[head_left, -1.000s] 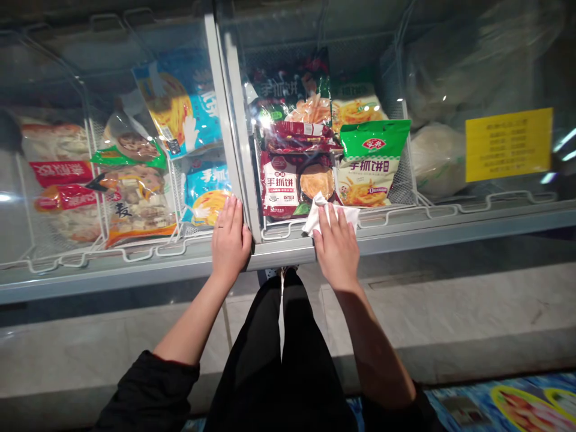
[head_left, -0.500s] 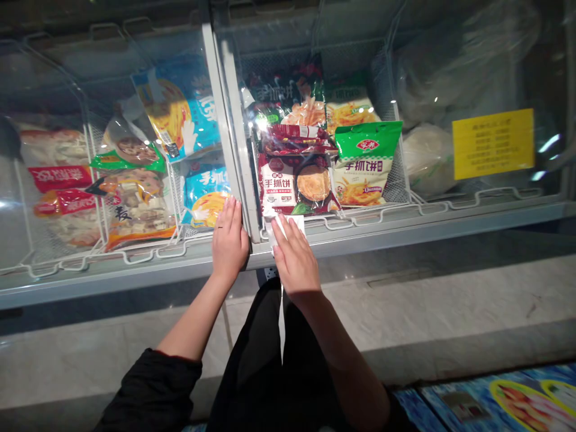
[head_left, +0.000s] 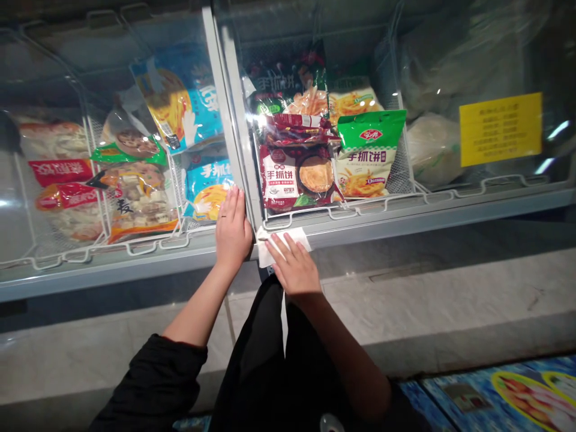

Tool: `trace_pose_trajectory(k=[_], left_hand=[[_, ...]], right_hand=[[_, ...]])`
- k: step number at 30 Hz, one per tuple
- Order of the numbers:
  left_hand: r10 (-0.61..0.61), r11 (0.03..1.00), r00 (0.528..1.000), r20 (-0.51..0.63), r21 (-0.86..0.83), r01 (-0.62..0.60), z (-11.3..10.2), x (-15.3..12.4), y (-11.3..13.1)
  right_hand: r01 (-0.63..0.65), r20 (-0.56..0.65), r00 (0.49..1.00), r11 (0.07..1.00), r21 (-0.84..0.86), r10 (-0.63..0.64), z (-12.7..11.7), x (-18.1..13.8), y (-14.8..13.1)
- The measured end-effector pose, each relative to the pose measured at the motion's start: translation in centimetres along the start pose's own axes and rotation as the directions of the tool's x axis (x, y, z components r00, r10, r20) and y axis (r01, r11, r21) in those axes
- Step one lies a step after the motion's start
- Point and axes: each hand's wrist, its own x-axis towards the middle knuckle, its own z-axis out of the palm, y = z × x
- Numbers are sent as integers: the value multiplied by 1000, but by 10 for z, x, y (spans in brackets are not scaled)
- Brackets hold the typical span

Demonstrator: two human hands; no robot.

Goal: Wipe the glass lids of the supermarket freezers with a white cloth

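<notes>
The white cloth lies on the front edge of the freezer, just right of the foot of the upright divider — directly under the fingers of the right hand. That hand is laid flat with its fingers slightly spread, pressing the cloth rather than clutching it; the cloth shows to both sides of the fingers, and its near-left corner hangs over the front edge.

The left hand rests palm down just left of the divider, at the front edge, its fingers extended, close together and holding nothing. The cloth's left side is just beside this hand; whether they touch, I cannot tell.

Inside the freezer, a blue package sits behind the left fingertips, left of the divider. Right of it, near the front edge and beyond the cloth, stands a dark red package, with a green-topped package beside it.
</notes>
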Motion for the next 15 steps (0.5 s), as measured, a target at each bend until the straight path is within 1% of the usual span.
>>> trace_pose_trajectory(k=[2,4,6,7,9,11,13,15], left_hand=[[-4,1000,1000,-3,-3,4,0,0,0],[-3,1000,1000,-2,-2,3,1,0,0],[-3,1000,1000,-4,0,3,2,0,0],[-4,1000,1000,-8,0,4,2,0,1],[-4,1000,1000,-12,0,4,2,1,1],[2,1000,1000,-10,-1,-2,1,1,1],[5,1000,1000,-6,-7,-5,0,2,1],[4,1000,1000,-2,-15,-4,-1,2,0]], right_hand=[[-98,-9,995,994,-43,98,-8,-9,21],[-226,-36,974,971,-76,224,-15,-18,38],[-320,-56,947,944,-76,317,-17,-22,42],[-340,-55,940,938,-64,337,-15,-21,38],[-310,-31,951,950,-30,309,-6,-14,18],[-199,6,980,980,15,199,6,-3,-9],[-82,25,996,995,59,80,15,6,-30],[-12,30,1000,997,77,10,19,8,-36]])
